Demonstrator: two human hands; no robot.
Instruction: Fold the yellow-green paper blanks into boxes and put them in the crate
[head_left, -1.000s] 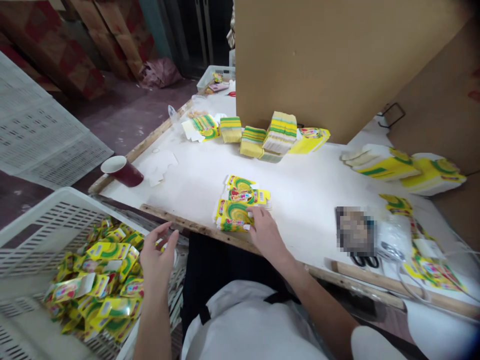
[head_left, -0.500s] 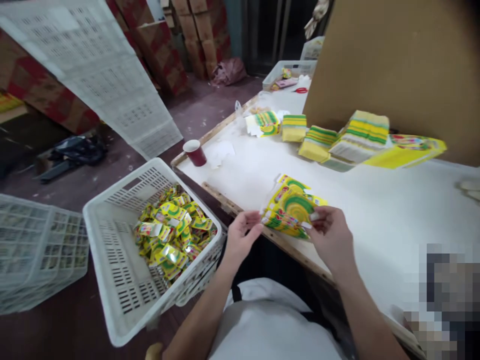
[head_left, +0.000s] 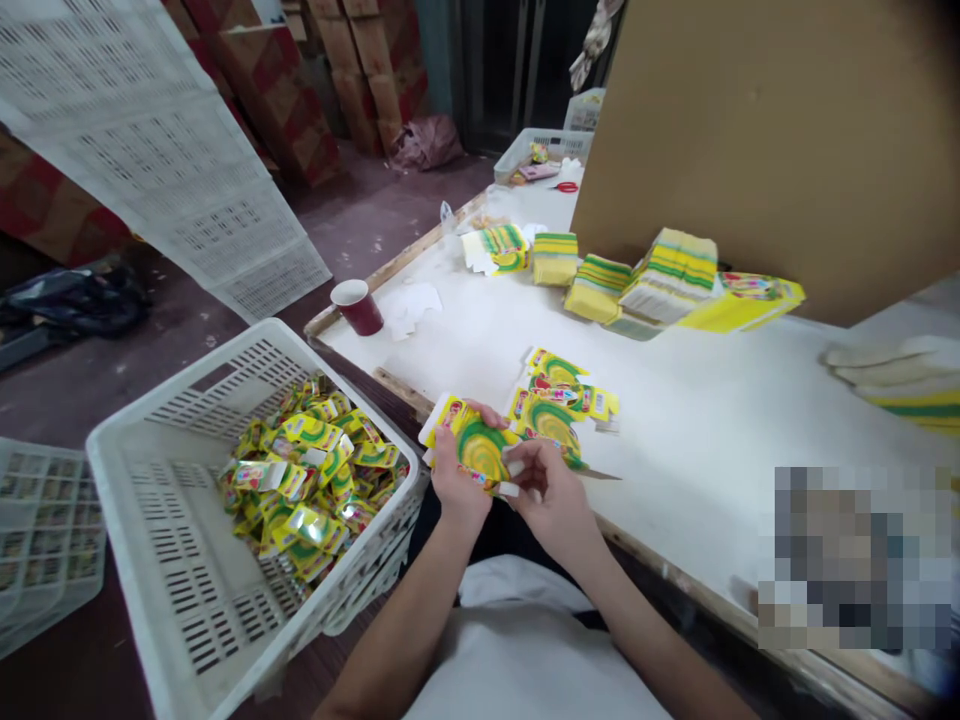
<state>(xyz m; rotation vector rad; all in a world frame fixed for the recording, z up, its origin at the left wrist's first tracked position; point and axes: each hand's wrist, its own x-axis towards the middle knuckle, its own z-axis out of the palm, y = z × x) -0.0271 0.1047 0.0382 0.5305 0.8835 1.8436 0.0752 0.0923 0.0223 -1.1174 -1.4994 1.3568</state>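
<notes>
A small yellow and green printed carton [head_left: 480, 452] is between my hands, above the table's near edge. My left hand [head_left: 459, 485] grips it, thumb on the printed face and fingers behind the far side. My right hand [head_left: 549, 500] has its fingertips closed at the carton's right end, by a white flap. Just beyond, flat unfolded cartons [head_left: 551, 412] of the same print lie on the white table [head_left: 675, 430]. To my left, a white plastic crate [head_left: 176, 540] holds a heap of small yellow-green filled packs [head_left: 311, 470].
A dark red cup [head_left: 360, 312] stands at the table's left corner. Farther back are bundled carton stacks [head_left: 600, 285] before a large brown board [head_left: 750, 150]. Red scissors [head_left: 566, 187] lie by a white basket [head_left: 517, 150]. A blurred-out person is at right.
My left hand has lifted one carton off the flat cartons and drawn it left, toward me. My right hand has followed it leftward. The view has shifted right.
</notes>
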